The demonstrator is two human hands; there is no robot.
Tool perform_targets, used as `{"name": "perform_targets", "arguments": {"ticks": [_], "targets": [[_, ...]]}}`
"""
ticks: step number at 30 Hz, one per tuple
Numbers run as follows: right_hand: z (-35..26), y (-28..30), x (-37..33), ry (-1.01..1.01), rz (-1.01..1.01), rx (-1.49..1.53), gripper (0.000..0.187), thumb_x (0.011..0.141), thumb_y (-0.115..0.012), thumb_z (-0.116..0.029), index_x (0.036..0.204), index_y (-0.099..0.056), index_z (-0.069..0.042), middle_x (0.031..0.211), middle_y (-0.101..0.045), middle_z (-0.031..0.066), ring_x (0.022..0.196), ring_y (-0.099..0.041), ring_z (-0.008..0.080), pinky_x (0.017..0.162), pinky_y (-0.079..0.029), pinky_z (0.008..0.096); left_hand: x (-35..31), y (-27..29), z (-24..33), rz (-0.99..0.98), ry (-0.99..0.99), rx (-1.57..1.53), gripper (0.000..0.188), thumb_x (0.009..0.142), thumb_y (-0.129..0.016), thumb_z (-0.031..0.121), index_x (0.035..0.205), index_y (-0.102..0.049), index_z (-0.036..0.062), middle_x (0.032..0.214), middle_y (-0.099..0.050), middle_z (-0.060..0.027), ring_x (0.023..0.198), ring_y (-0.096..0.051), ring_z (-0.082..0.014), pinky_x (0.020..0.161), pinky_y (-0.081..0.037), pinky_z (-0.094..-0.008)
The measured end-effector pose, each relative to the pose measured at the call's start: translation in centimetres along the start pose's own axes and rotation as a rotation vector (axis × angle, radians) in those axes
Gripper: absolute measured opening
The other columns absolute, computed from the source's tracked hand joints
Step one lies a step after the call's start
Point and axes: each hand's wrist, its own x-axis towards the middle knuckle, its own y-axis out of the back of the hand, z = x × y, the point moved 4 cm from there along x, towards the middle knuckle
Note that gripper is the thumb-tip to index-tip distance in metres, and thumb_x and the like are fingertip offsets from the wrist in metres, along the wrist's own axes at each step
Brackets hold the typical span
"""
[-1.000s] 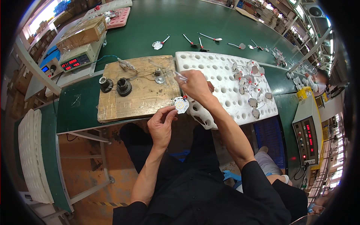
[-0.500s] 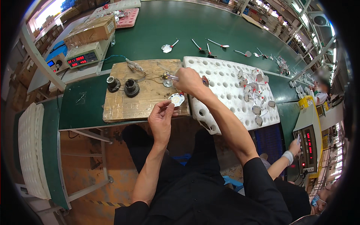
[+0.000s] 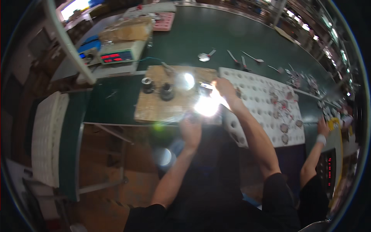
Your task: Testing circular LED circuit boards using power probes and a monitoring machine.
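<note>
In the middle, a round LED board (image 3: 206,106) glows so brightly that its shape is lost in glare. My left hand (image 3: 191,130) is closed at its near side, pinching its edge, the fingertips blurred. Just beyond, my right hand (image 3: 227,91) is closed around wire leads, with glare over its fingertips. Both hands are above the right part of a tape-covered wooden board (image 3: 170,112). Two dark round fixtures, one nearer (image 3: 167,92) and one farther left (image 3: 147,86), stand on that board.
A white foam tray (image 3: 251,112) with several wired discs lies at right. Metering devices (image 3: 116,57) stand at back left under a carton (image 3: 125,31). More wired discs (image 3: 204,57) lie on the green table (image 3: 216,31). A co-worker's hand (image 3: 323,127) is at far right.
The LED board has lit up with strong glare. The whole view has shifted, the scene sitting farther right. The co-worker's hand has moved away from the device with the red display.
</note>
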Motion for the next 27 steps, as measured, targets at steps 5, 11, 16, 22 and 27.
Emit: {"name": "perform_targets", "arguments": {"ticks": [5, 11, 16, 22, 27], "targets": [[0.9, 3.1, -2.1, 0.063, 0.107, -0.089, 0.022, 0.095, -0.052, -0.023, 0.087, -0.064, -0.007, 0.077, -0.064, 0.0111, 0.070, -0.064, 0.0284, 0.062, -0.049, 0.0409, -0.5, -2.7, 0.8, -0.043, 0.056, -0.210, 0.012, 0.086, -0.068, 0.001, 0.097, -0.064, -0.0014, 0.082, -0.064, -0.0006, 0.073, -0.060, -0.0074, 0.066, -0.052, -0.0245], [-0.9, 3.2, -1.5, -0.065, -0.011, -0.180, 0.017, 0.089, -0.054, -0.021, 0.091, -0.064, -0.007, 0.082, -0.066, 0.0154, 0.080, -0.064, 0.0341, 0.069, -0.049, 0.0466, -0.3, -2.3, 0.0, -0.053, 0.035, -0.344, 0.011, 0.087, -0.067, -0.003, 0.097, -0.063, -0.0023, 0.084, -0.063, -0.0024, 0.075, -0.063, -0.0094, 0.070, -0.056, -0.0248], [-0.5, 3.2, -0.9, -0.127, -0.050, -0.221, 0.019, 0.087, -0.054, -0.021, 0.094, -0.066, -0.009, 0.085, -0.067, 0.0174, 0.083, -0.065, 0.0349, 0.070, -0.050, 0.0470, -0.1, -2.5, -0.4, -0.056, 0.043, -0.353, 0.011, 0.087, -0.067, -0.004, 0.097, -0.062, -0.0023, 0.084, -0.063, -0.0029, 0.076, -0.066, -0.0113, 0.070, -0.056, -0.0252], [-0.9, 3.8, -0.9, -0.196, 0.057, -0.184, 0.016, 0.070, -0.069, -0.014, 0.083, -0.070, -0.004, 0.082, -0.068, 0.0217, 0.080, -0.067, 0.0397, 0.072, -0.054, 0.0467, -0.1, -2.7, 0.2, -0.051, 0.065, -0.350, 0.011, 0.087, -0.067, -0.004, 0.097, -0.062, -0.0029, 0.084, -0.064, -0.0032, 0.074, -0.067, -0.0120, 0.070, -0.056, -0.0245], [-5.3, 5.2, -1.9, -0.152, 0.049, -0.250, 0.015, 0.065, -0.070, -0.014, 0.073, -0.070, -0.001, 0.073, -0.066, 0.0235, 0.072, -0.067, 0.0403, 0.070, -0.055, 0.0473, 0.0, -2.4, 0.7, -0.079, 0.113, -0.357, 0.010, 0.091, -0.065, 0.002, 0.099, -0.062, -0.0054, 0.086, -0.068, -0.0086, 0.076, -0.068, -0.0139, 0.070, -0.057, -0.0242]]}}
